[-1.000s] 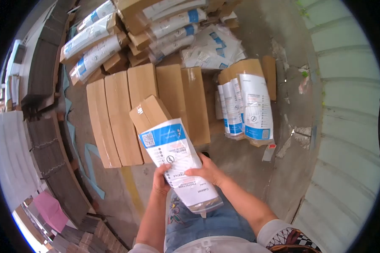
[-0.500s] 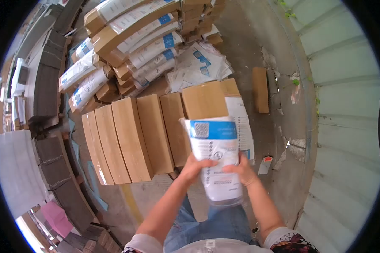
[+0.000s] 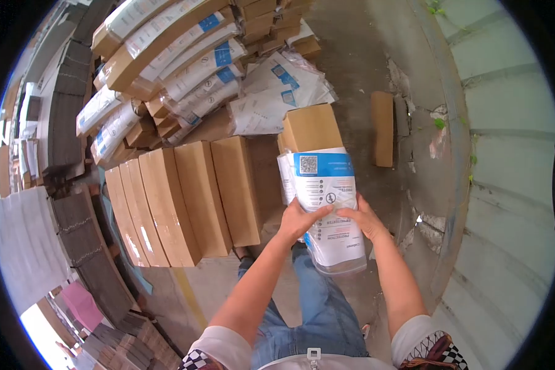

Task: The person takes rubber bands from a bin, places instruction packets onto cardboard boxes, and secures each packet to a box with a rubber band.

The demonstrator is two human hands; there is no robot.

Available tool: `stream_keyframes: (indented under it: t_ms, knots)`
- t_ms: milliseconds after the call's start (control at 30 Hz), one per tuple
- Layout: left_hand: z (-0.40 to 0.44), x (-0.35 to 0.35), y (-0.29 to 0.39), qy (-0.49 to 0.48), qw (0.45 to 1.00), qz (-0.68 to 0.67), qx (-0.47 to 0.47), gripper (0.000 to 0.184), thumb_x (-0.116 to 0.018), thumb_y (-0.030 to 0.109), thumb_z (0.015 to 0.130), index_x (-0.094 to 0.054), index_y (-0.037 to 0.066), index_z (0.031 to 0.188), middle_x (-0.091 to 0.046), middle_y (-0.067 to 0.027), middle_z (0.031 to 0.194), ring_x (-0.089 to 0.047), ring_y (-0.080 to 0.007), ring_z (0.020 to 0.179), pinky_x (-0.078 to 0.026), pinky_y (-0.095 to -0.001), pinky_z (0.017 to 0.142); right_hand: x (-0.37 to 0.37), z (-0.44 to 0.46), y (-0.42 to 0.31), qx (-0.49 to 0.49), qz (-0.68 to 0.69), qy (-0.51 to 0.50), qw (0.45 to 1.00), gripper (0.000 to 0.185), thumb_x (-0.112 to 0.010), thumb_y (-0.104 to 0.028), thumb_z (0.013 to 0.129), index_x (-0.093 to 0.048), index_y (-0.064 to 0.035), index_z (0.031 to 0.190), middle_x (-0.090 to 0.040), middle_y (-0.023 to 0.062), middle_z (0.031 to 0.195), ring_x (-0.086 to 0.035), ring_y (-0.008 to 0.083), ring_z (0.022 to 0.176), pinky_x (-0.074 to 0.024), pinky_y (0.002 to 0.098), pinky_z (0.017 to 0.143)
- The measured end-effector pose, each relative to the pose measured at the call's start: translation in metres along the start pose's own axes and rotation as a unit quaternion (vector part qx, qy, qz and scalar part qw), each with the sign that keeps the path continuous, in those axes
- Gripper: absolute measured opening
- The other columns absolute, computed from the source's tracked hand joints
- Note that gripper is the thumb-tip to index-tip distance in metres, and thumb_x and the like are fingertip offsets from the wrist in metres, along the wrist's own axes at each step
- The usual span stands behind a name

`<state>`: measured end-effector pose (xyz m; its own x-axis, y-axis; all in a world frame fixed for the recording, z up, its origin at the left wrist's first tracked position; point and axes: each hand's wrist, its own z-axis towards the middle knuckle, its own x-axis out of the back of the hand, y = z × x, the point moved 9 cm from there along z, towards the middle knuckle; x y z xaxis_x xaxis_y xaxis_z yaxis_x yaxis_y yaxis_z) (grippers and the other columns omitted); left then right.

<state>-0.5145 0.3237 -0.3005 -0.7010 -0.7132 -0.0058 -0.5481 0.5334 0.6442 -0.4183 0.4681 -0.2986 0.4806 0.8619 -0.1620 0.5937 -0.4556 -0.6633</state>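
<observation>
A white printed plastic bag (image 3: pixel 330 185) with a blue band and a QR code hangs in front of me. From its upper end sticks out a brown cardboard box (image 3: pixel 311 128); whether the bag is around the box or lies over its face I cannot tell. My left hand (image 3: pixel 301 221) grips the bag at its left side, thumb across the front. On the right edge my right hand (image 3: pixel 365 217) does the same, the thumbs almost meeting. The bag's clear lower end droops below my hands. Behind it, another white printed sheet or bag shows at the left.
Several long cardboard boxes (image 3: pixel 197 197) stand in a row at left. Beyond them lie stacked bagged boxes (image 3: pixel 191 68) and a pile of flat white bags (image 3: pixel 274 95). A single box (image 3: pixel 383 129) lies on the floor at right, near broken concrete and a pale wall (image 3: pixel 505 185).
The bag and both hands have shifted right and slightly up in view. The box at the bag's upper end now stands apart from the row, with a gap at its left.
</observation>
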Motion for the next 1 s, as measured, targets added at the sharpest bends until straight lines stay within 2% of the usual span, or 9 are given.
stream_keyframes:
  t_ms: [133,233,333,367,567,667,800,867,1000]
  knots:
    - [-0.021,0.02,0.003,0.13,0.981,0.131,0.062,0.094,-0.079,0.047,0.061,-0.037,-0.005,0.128,-0.057,-0.0204,0.11,-0.058,-0.0273,0.101,-0.047,-0.0337,0.086,0.0,0.003,0.0,0.005,-0.052,-0.02,0.998,0.085,-0.075,-0.021,0.066,-0.03,-0.0002,0.135,-0.047,0.0162,0.127,-0.046,0.0241,0.117,-0.0348,0.033,0.099]
    - [-0.018,0.019,-0.024,0.127,0.99,0.051,0.04,0.093,-0.078,0.048,0.063,-0.039,-0.011,0.124,-0.057,-0.0211,0.109,-0.059,-0.0271,0.097,-0.048,-0.0329,0.081,-0.002,0.001,-0.006,0.037,-0.088,-0.025,0.995,0.09,-0.076,-0.024,0.066,-0.027,-0.0001,0.137,-0.043,0.0174,0.131,-0.043,0.0246,0.121,-0.0329,0.0336,0.101]
    - [-0.024,0.03,-0.037,0.139,0.989,-0.058,0.004,0.087,-0.076,0.046,0.067,-0.041,-0.009,0.125,-0.056,-0.0202,0.11,-0.057,-0.0244,0.099,-0.047,-0.0321,0.082,0.001,-0.003,-0.01,0.049,-0.104,-0.016,0.993,0.092,-0.076,-0.032,0.068,-0.025,0.0002,0.138,-0.041,0.0177,0.133,-0.039,0.0246,0.124,-0.0305,0.0339,0.103]
    - [-0.03,0.044,-0.039,0.173,0.985,0.015,0.009,0.079,-0.074,0.044,0.071,-0.044,-0.006,0.124,-0.055,-0.0177,0.11,-0.055,-0.0218,0.099,-0.045,-0.0304,0.084,0.006,-0.005,-0.008,0.048,-0.105,-0.006,0.993,0.093,-0.076,-0.035,0.068,-0.025,0.0003,0.138,-0.04,0.0178,0.134,-0.038,0.0246,0.125,-0.0296,0.0339,0.103]
    - [-0.062,0.075,-0.063,0.203,0.978,-0.052,-0.001,0.055,-0.074,0.031,0.075,-0.054,-0.005,0.112,-0.057,-0.0149,0.106,-0.055,-0.0206,0.096,-0.045,-0.0308,0.081,0.038,-0.013,0.03,0.009,-0.015,0.046,0.999,0.081,-0.056,-0.051,0.083,-0.029,0.0016,0.137,-0.039,0.0167,0.136,-0.036,0.0248,0.126,-0.029,0.0329,0.103]
    - [-0.08,0.069,-0.032,0.253,0.951,0.122,-0.13,0.045,-0.073,0.025,0.075,-0.057,-0.002,0.107,-0.057,-0.0152,0.105,-0.055,-0.0241,0.096,-0.045,-0.0319,0.08,0.05,-0.02,0.081,-0.068,0.014,0.091,0.993,0.078,-0.045,-0.058,0.086,-0.034,0.0015,0.134,-0.042,0.0161,0.133,-0.038,0.0234,0.124,-0.0304,0.0324,0.101]
    - [-0.09,0.037,0.033,0.24,0.907,0.162,-0.305,0.039,-0.071,0.019,0.077,-0.056,0.001,0.108,-0.052,-0.0173,0.113,-0.053,-0.0294,0.102,-0.044,-0.0337,0.084,0.05,-0.028,0.114,-0.104,0.103,0.116,0.982,0.08,-0.038,-0.066,0.084,-0.042,-0.0014,0.13,-0.049,0.0123,0.126,-0.044,0.0204,0.117,-0.034,0.0313,0.097]
    - [-0.086,0.035,0.042,0.239,0.908,0.159,-0.306,0.039,-0.07,0.018,0.078,-0.055,0.002,0.11,-0.049,-0.0187,0.117,-0.051,-0.0314,0.105,-0.043,-0.0364,0.087,0.054,-0.034,0.092,-0.07,0.186,0.151,0.968,0.079,-0.038,-0.068,0.083,-0.046,-0.003,0.128,-0.052,0.0099,0.124,-0.047,0.019,0.113,-0.0362,0.0309,0.094]
    - [-0.087,0.025,0.073,0.262,0.878,0.246,-0.315,0.04,-0.069,0.019,0.079,-0.054,0.005,0.113,-0.043,-0.0199,0.125,-0.044,-0.0353,0.115,-0.038,-0.0421,0.092,0.142,-0.023,0.13,-0.131,0.064,0.26,0.954,0.069,-0.051,-0.058,0.083,-0.049,-0.0024,0.125,-0.058,0.0105,0.116,-0.054,0.024,0.105,-0.0412,0.037,0.092]
